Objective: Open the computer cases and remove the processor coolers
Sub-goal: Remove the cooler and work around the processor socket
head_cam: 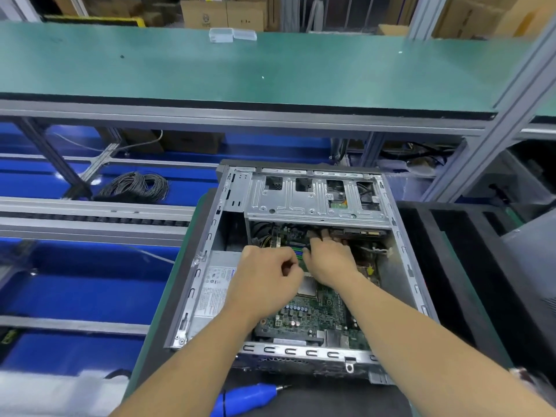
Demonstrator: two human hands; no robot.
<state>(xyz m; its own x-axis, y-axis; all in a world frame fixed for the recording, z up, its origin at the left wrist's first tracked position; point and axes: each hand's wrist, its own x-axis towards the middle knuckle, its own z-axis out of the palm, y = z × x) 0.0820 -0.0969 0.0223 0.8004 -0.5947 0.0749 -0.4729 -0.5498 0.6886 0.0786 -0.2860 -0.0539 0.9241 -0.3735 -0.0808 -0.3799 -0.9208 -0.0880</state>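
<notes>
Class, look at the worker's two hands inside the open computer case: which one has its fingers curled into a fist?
The left hand, over the motherboard beside the power supply. The right hand reaches farther in, fingers extended.

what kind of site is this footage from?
Most likely an electronics assembly or teardown line in a factory or warehouse: a green-matted workbench shelf on aluminium framing, an opened computer case on the bench, a blue electric screwdriver beside it, and cardboard boxes stacked behind.

Nothing is reading clearly: the white label point(214, 288) on the power supply point(210, 296), left of the green board point(313, 314), is showing only blurred print.
</notes>
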